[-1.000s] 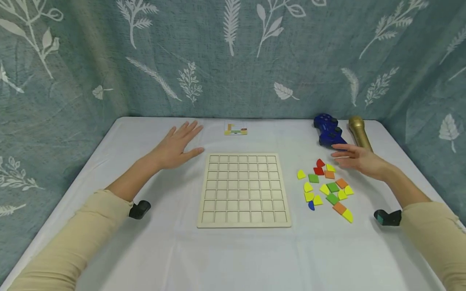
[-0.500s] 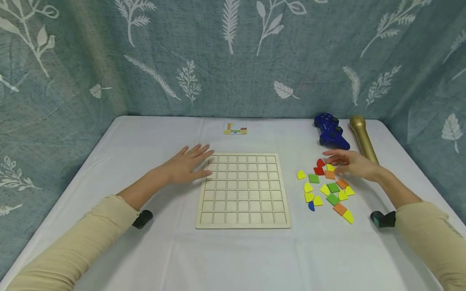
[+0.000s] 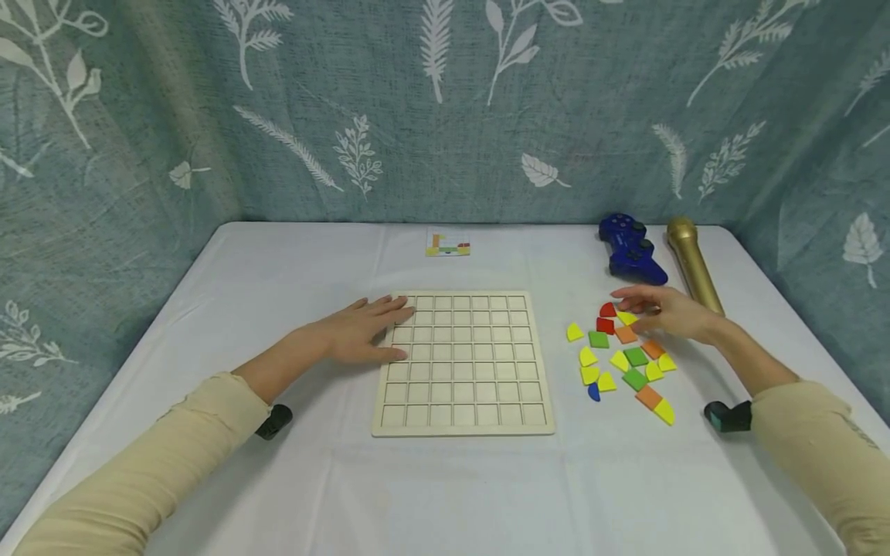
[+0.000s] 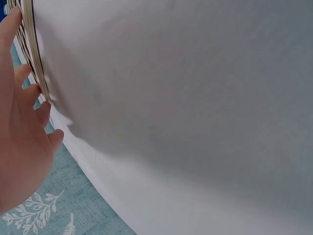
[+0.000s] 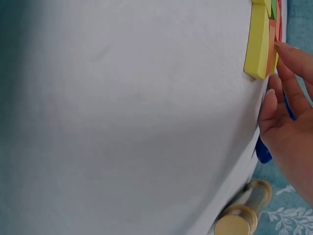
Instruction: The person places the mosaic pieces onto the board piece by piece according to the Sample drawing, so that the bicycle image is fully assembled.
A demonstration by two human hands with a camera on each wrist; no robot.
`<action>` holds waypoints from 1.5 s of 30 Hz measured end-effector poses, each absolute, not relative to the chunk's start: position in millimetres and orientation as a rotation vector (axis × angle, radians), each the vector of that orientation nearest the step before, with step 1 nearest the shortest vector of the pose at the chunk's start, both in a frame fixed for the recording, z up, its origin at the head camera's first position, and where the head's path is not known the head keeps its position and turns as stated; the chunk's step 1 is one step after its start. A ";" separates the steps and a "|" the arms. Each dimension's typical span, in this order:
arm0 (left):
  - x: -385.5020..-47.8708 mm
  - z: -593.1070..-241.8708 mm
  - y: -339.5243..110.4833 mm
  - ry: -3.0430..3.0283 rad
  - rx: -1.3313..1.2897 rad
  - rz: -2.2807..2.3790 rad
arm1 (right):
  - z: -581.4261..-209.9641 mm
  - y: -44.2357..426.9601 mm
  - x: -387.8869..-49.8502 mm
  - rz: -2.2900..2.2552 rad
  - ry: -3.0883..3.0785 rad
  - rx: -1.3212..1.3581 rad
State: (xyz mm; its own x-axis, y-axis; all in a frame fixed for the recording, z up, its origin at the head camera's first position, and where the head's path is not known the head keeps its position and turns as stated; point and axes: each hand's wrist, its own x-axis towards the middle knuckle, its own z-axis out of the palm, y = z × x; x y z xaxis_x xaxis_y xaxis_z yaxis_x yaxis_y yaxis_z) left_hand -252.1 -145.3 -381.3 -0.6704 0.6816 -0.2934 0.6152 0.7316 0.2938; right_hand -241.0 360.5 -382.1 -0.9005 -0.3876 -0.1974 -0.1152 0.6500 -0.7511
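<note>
A pale square grid board lies on the white table, its cells bare. My left hand rests with straight fingers on the board's left edge; the left wrist view shows the hand beside the board's side. To the right lie several flat coloured pieces. Among these, my right hand reaches over a yellow piece, beside an orange piece and two red pieces. Its thumb and fingertips are spread apart and bent. In the right wrist view, the hand partly hides the pieces.
A small pattern card lies behind the board. A blue game controller and a gold microphone-shaped object lie at the back right. Green pieces and a blue piece lie nearer. A patterned curtain hangs behind.
My left hand has come down and toward me onto the board's left edge. My right hand has moved left from near the controller to the pieces; nearby red, yellow and orange pieces have shifted slightly.
</note>
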 end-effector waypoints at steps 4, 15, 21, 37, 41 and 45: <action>-250.7 -382.3 -146.6 2.563 0.990 0.251 | -383.0 357.6 -241.1 -1.127 2.543 -0.411; -248.3 -385.2 -151.8 2.583 0.959 0.262 | -383.2 348.0 -245.3 -1.096 2.583 -0.414; -247.1 -385.2 -153.4 2.576 0.952 0.254 | -382.3 345.6 -244.5 -1.076 2.610 -0.370; -246.1 -382.7 -144.7 2.548 0.883 0.251 | -356.0 309.6 -258.2 -1.138 2.706 -0.314; -246.5 -385.7 -139.4 2.543 0.870 0.229 | -356.8 283.6 -259.7 -1.150 2.657 -0.370; -245.8 -388.6 -135.2 2.552 0.852 0.214 | -358.5 256.1 -264.4 -1.187 2.580 -0.438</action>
State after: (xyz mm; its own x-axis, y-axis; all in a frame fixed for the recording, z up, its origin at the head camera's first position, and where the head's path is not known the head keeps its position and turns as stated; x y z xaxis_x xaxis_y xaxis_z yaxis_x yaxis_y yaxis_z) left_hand -245.8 -135.2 -388.6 -0.7137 0.6025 -0.3573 0.5344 0.7981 0.2782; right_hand -264.4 256.1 -358.5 -0.9187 -0.3780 -0.1142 -0.1592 0.6194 -0.7688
